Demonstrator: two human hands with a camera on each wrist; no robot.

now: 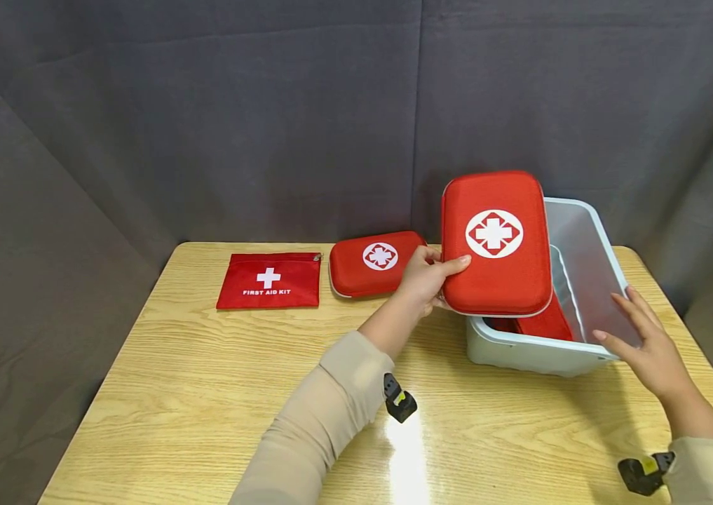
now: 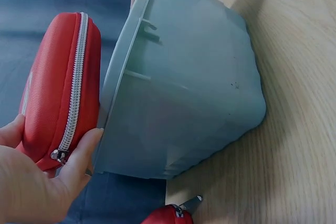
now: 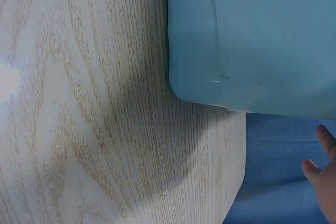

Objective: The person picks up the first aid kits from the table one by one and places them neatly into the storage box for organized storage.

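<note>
Left fingers (image 1: pixel 455 266) clamped one case (image 1: pixel 496 243); right fingers (image 1: pixel 636 317) spread; second case (image 1: pixel 376 264), one pouch (image 1: pixel 270 280), one bin (image 1: pixel 539 356) shared the worktop (image 1: pixel 205 400) before a curtain (image 1: pixel 268 126).

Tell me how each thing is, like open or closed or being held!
Held red case: zipped shut, lifted up
Left hand: gripping that case
Red case on the table: closed, lying down
First aid pouch: lying flat
Bin: upright, open on top
Red thing inside: partly hidden, can't tell if closed
Right hand: fingers spread, by the bin's rim
</note>
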